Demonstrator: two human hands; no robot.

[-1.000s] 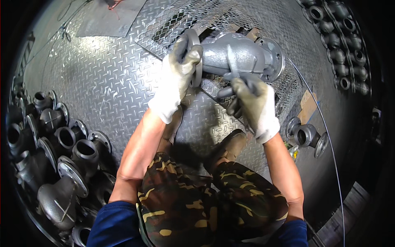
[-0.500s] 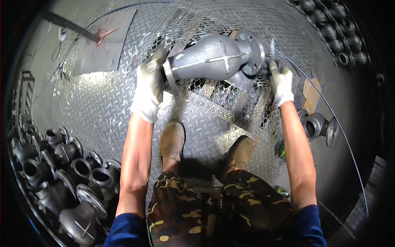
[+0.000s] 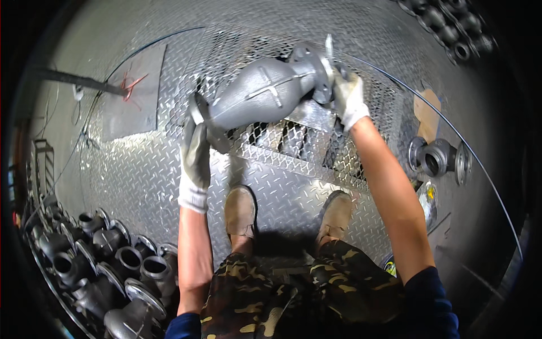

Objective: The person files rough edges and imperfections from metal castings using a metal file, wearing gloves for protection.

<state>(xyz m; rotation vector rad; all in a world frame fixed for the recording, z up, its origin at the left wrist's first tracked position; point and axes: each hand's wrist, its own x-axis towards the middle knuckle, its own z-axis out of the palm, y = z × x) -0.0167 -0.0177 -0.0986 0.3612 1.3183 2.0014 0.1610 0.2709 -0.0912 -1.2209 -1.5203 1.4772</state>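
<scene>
A grey cast-metal valve body (image 3: 259,93), bulging in the middle with a raised cross on its side and a flange at each end, lies tilted over the mesh panel. My left hand (image 3: 196,155), in a white glove with a grey palm, grips the rim of its near-left flange (image 3: 206,121). At the far-right flange (image 3: 323,70) is my gloved right hand (image 3: 349,97), fingers curled against its outer side. A slim pale stick-like thing (image 3: 329,48) juts up from those fingers; its lower part is hidden.
Mesh panel (image 3: 282,144) covers part of the tread-plate floor (image 3: 141,175). Several valve bodies (image 3: 130,257) crowd the lower left, more (image 3: 460,51) the upper right. One flanged casting (image 3: 437,158) sits at right, beside a dark-blue hose (image 3: 451,121). Red wire (image 3: 132,85) lies upper left.
The valve body has moved left, its left end swinging lower. Both hands have moved left with it, the left one also nearer to me. The pale stick-like thing has shifted left with my right hand.
</scene>
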